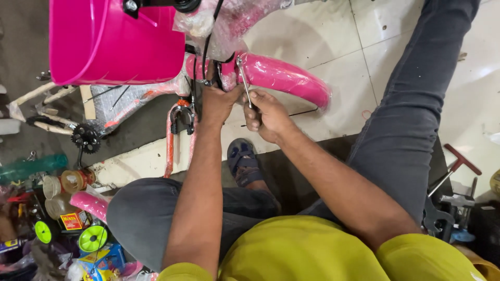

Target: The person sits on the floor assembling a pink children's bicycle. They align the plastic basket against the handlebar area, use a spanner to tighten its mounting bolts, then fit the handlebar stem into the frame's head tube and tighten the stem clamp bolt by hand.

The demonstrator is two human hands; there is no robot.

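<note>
Here, a slim silver metal spanner (244, 80) is gripped in the right hand (266, 115), whose fingers are curled shut round its shaft; the tool's far end is set against the fitting at the near end of the glossy pink plastic-wrapped mudguard (284, 77). The left hand (219, 101) is closed around the same fitting, just left of the spanner, with the two hands touching. A black cable (207, 44) is seen running up from this spot. Farther left and far, a bright pink plastic basket (112, 41) is mounted, and below it an orange fork (171, 140) is seen reaching down to the pale tiled floor (396, 31). A black toothed chainring (85, 137) lies at the left. A blue sandal (242, 161) is placed near, between the grey-trousered knees. Small jars and boxes (67, 203) are heaped at the near left.
</note>
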